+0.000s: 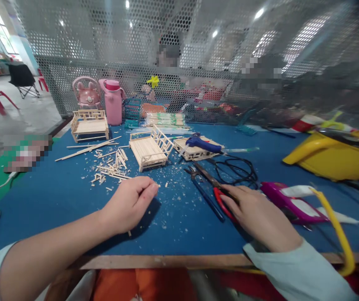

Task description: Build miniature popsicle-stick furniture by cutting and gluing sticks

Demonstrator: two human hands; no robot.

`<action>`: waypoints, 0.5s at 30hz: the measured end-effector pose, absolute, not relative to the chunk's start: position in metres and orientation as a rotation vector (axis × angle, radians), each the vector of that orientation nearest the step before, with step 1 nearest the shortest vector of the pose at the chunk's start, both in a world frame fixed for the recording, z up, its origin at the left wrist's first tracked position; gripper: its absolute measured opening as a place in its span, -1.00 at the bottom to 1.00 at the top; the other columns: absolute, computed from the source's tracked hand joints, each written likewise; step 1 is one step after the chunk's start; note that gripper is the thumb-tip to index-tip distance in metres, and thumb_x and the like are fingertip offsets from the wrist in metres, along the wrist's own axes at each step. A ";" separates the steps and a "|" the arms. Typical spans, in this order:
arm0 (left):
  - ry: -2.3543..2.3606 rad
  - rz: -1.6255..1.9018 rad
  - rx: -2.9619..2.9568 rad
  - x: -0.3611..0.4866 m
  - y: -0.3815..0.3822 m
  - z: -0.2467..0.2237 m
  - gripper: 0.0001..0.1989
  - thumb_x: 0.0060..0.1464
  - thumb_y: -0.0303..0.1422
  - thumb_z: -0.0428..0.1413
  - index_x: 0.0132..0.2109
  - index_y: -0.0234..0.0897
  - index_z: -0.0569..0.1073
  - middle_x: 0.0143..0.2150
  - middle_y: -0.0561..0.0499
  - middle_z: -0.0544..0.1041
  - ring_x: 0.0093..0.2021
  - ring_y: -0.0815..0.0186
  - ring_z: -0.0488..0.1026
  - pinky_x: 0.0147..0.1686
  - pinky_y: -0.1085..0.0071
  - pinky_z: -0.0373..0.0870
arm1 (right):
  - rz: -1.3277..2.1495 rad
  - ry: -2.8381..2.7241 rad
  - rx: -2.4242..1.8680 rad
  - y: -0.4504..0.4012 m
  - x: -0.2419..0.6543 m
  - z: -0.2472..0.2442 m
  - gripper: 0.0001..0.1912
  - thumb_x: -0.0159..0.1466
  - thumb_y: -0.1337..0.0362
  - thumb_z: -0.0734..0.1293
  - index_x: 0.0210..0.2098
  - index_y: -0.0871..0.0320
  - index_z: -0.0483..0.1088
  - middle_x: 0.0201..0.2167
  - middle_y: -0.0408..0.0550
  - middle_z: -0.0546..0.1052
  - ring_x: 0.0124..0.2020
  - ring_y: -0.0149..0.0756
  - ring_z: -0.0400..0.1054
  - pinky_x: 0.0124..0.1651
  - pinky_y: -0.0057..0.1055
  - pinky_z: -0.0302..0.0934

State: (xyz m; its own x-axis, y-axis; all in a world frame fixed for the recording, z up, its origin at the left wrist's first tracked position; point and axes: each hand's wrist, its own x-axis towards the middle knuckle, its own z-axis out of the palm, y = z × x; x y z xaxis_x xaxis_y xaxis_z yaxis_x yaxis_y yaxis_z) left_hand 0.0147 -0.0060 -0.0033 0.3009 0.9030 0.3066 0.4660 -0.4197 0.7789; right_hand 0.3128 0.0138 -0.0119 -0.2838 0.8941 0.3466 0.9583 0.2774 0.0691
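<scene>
On the blue-covered counter point(179, 217), red-handled cutting pliers point(212, 190) are being covered by the flat, open right hand point(259, 217), risking a pinch, while a thin wooden sliver is possibly being pinched, easily dropped, by the loosely curled left hand point(132, 202).

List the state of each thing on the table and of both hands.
Left hand: loosely curled, resting on the mat, nothing seen in it.
Right hand: flat on the red-handled pliers.
Pliers: lying flat.
Glue gun: lying on a stick panel.
Bench: upright.
Pink bottle: upright, lid on.

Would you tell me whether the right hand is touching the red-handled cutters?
Touching: the head view shows the right hand lying over the red-handled cutters.
</scene>
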 end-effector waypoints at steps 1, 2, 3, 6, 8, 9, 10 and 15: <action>1.217 0.961 2.013 0.015 -0.005 -0.005 -0.66 0.24 -0.30 -0.15 -0.49 -0.26 0.23 -0.54 0.11 0.27 -0.49 0.41 0.21 -0.45 0.46 0.13 | -0.484 -2.346 -1.679 0.014 0.305 -0.007 -0.63 0.29 0.25 0.10 -0.18 0.29 0.48 -0.34 0.21 0.56 -0.32 0.06 0.46 -0.30 -0.07 0.31; 1.221 0.927 2.021 0.016 -0.004 -0.006 -0.66 0.24 -0.29 -0.15 -0.50 -0.26 0.21 -0.55 0.12 0.25 -0.49 0.41 0.19 -0.46 0.46 0.12 | -0.566 -2.355 -1.598 0.013 0.295 -0.001 -0.63 0.30 0.27 0.10 -0.17 0.30 0.48 -0.31 0.23 0.55 -0.29 0.06 0.44 -0.29 -0.08 0.29; 1.224 0.906 2.037 0.016 -0.003 -0.007 -0.65 0.25 -0.29 -0.15 -0.51 -0.26 0.20 -0.56 0.12 0.24 -0.50 0.41 0.18 -0.46 0.46 0.11 | -0.604 -2.343 -1.470 0.010 0.282 0.006 -0.65 0.31 0.26 0.12 -0.15 0.30 0.47 -0.26 0.23 0.54 -0.26 0.03 0.42 -0.25 -0.09 0.28; 1.230 0.886 2.111 0.016 -0.001 -0.008 -0.66 0.25 -0.30 -0.14 -0.51 -0.26 0.19 -0.56 0.13 0.23 -0.50 0.41 0.17 -0.46 0.46 0.09 | -0.361 -2.390 -1.032 0.007 0.236 0.024 -0.76 0.31 0.26 0.20 -0.14 0.20 0.45 -0.26 0.05 0.57 -0.24 -0.19 0.40 -0.17 -0.25 0.24; 1.234 0.905 2.143 0.015 0.001 -0.008 -0.68 0.25 -0.32 -0.15 -0.49 -0.26 0.21 -0.55 0.12 0.24 -0.49 0.41 0.18 -0.44 0.46 0.10 | -0.190 -2.481 -0.833 0.015 0.209 0.029 -0.81 0.29 0.28 0.24 -0.19 0.18 0.47 -0.32 -0.03 0.58 -0.27 -0.26 0.39 -0.17 -0.28 0.20; 1.241 0.919 2.149 0.014 0.002 -0.008 -0.68 0.25 -0.33 -0.15 -0.48 -0.27 0.21 -0.54 0.12 0.25 -0.49 0.41 0.19 -0.44 0.46 0.11 | -0.149 -2.541 -0.752 0.022 0.199 0.030 -0.83 0.28 0.31 0.25 -0.27 0.17 0.48 -0.37 -0.05 0.57 -0.31 -0.27 0.39 -0.20 -0.29 0.17; 1.249 0.930 2.152 0.012 0.003 -0.008 -0.69 0.25 -0.34 -0.16 -0.47 -0.27 0.22 -0.54 0.12 0.25 -0.49 0.41 0.19 -0.44 0.47 0.12 | -0.100 -2.591 -0.700 0.029 0.191 0.030 -0.84 0.27 0.33 0.26 -0.32 0.18 0.49 -0.41 -0.06 0.57 -0.33 -0.28 0.38 -0.20 -0.29 0.15; 1.269 0.916 2.226 0.007 0.006 -0.008 -0.71 0.24 -0.36 -0.14 -0.47 -0.26 0.21 -0.55 0.13 0.22 -0.52 0.41 0.17 -0.48 0.48 0.09 | 0.155 -2.601 -0.629 0.051 0.184 0.031 -0.94 0.16 0.36 0.36 -0.35 0.19 0.48 -0.44 -0.10 0.56 -0.35 -0.32 0.38 -0.18 -0.34 0.13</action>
